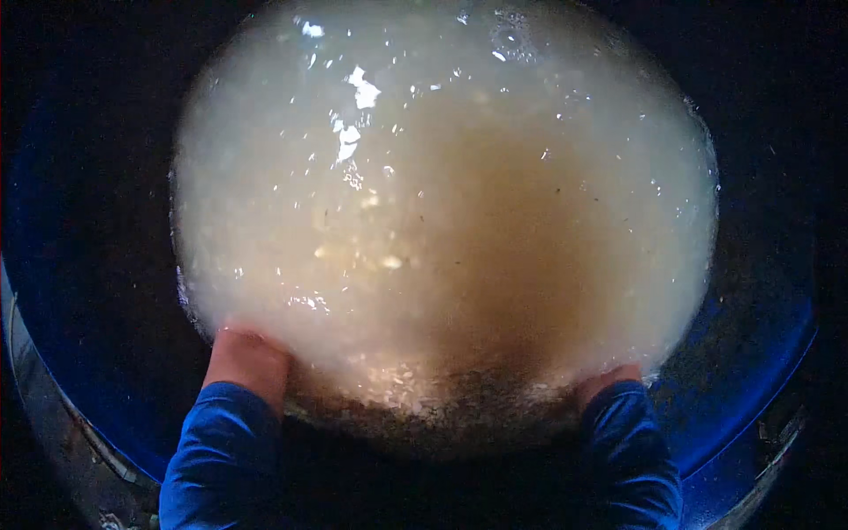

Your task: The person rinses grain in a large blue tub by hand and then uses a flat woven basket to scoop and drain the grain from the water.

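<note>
Both my forearms, in blue sleeves, reach into cloudy, pale brownish water [278, 218] inside a large round blue drum or tub. At the lower left, my left wrist [246, 364] enters the water near the edge of the pool. My right wrist [611, 379] goes under at the lower right. The murky water hides both hands, so their fingers and anything in them cannot be seen. Pale grain-like bits [401, 387] show along the near edge, between the two wrists.
The dark inner wall of the blue drum [99, 318] rings the water, and its rim [762, 391] curves round at the right. Small dark specks and bright reflections lie on the water. Outside the drum at the lower left is a dim grey surface [50, 411].
</note>
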Demonstrator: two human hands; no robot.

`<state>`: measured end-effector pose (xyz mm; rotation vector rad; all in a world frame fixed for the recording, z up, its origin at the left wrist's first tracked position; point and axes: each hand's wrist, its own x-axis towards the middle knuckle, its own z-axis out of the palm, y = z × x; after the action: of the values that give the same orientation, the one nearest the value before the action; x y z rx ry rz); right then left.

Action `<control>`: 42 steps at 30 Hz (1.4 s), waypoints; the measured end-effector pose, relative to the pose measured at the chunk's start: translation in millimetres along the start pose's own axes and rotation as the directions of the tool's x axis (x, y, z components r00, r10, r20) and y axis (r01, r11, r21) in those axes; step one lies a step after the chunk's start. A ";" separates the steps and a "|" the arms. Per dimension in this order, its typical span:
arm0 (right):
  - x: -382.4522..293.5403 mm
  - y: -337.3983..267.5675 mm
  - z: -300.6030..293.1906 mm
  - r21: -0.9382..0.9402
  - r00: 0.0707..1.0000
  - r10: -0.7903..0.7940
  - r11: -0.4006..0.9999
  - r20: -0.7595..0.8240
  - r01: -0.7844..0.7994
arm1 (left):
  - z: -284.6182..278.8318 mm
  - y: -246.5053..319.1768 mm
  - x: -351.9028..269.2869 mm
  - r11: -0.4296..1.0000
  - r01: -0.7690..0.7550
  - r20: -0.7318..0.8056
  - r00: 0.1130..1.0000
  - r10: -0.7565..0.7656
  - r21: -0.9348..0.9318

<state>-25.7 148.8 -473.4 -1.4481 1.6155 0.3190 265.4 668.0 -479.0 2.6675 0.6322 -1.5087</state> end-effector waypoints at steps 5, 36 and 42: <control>0.4 2.1 5.0 0.046 1.000 0.019 0.999 -0.002 -0.019 | -0.9 2.0 11.8 1.000 -0.006 0.003 1.000 0.006 -0.004; -56.0 -124.6 26.1 0.477 0.977 0.099 0.860 0.190 -0.180 | -44.0 30.0 -119.3 0.898 -0.334 0.327 0.915 0.236 0.286; -81.2 -193.1 36.0 0.624 0.956 0.044 0.748 0.291 -0.225 | -90.2 43.5 -233.3 0.968 -0.182 0.047 0.980 0.192 -0.171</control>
<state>153.2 173.8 -361.4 -0.7137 1.4133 0.0036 248.8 567.7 -246.4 2.4673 0.4643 -1.4175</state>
